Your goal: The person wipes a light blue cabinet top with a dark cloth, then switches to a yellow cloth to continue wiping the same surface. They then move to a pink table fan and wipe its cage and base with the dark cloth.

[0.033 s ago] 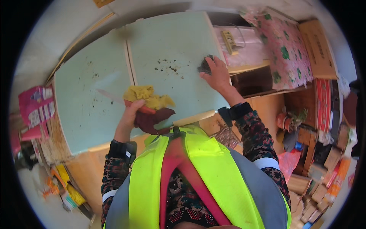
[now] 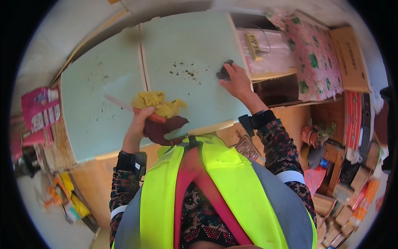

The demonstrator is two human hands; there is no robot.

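My left hand [image 2: 139, 123] is closed round the orange-red handle of a knife [image 2: 117, 102], whose pale blade points to the far left over the pale green tabletop [image 2: 97, 135]. Against that hand lie a crumpled yellow cloth [image 2: 151, 99] and a dark maroon cloth [image 2: 161, 132]; whether it grips them too is unclear. Near the tabletop's right edge, my right hand [image 2: 239, 82] has its fingers bent over a dark, mesh-like scouring pad [image 2: 223, 74] pressed to the surface. Dark crumbs [image 2: 187, 72] are scattered left of the pad.
A power strip [image 2: 252, 46] rests on a pink-covered surface at the back right, beside a flowered cloth [image 2: 314, 62] and a cardboard box [image 2: 349, 58]. A pink package [image 2: 40, 108] stands at the left. Boxes and a potted plant [image 2: 309, 135] crowd the lower right.
The view has shifted very slightly. Both hands keep nearly the same places and holds, the left on the knife and the right on the scouring pad.
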